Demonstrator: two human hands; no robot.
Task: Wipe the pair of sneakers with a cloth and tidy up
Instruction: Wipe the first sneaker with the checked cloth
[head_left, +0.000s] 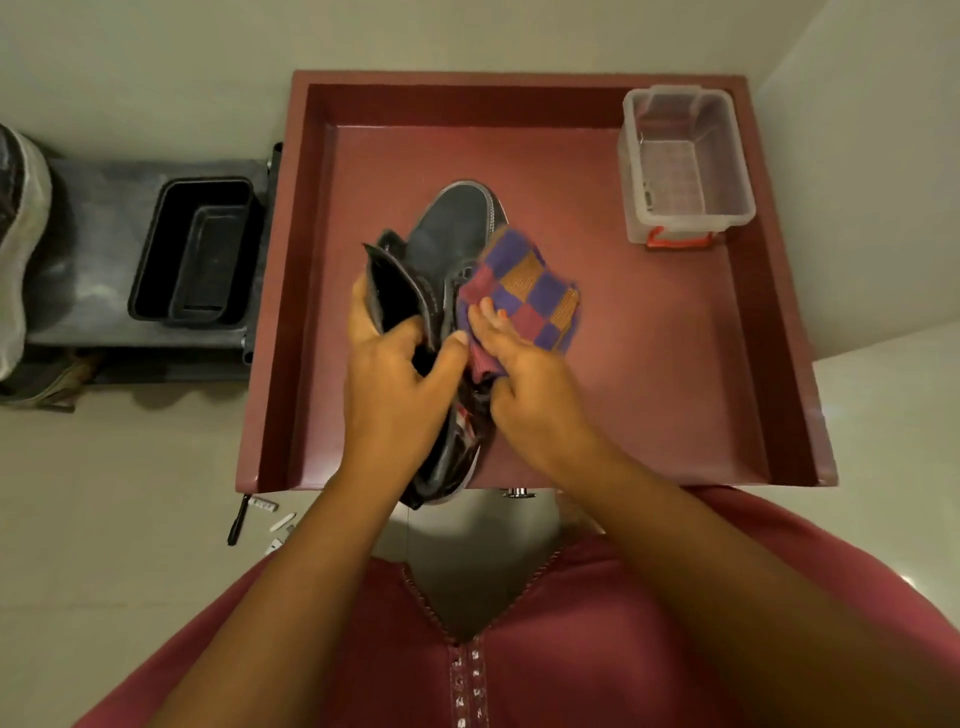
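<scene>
A dark grey sneaker (448, 228) lies toe-away on the maroon tray table (649, 364), its heel hanging over the near edge. My left hand (400, 374) grips its opened collar and tongue from the left, thumb across the top. A checked cloth (535, 291) in purple, orange and red lies against the sneaker's right side. My right hand (524, 369) holds that cloth and presses it onto the shoe. I see only one sneaker on the table.
A clear plastic box (685, 161) with red latches stands at the tray's far right corner. To the left, a black bin (195, 249) sits on a dark rack (104, 218). Small items (260, 519) lie on the floor by the tray's near left corner.
</scene>
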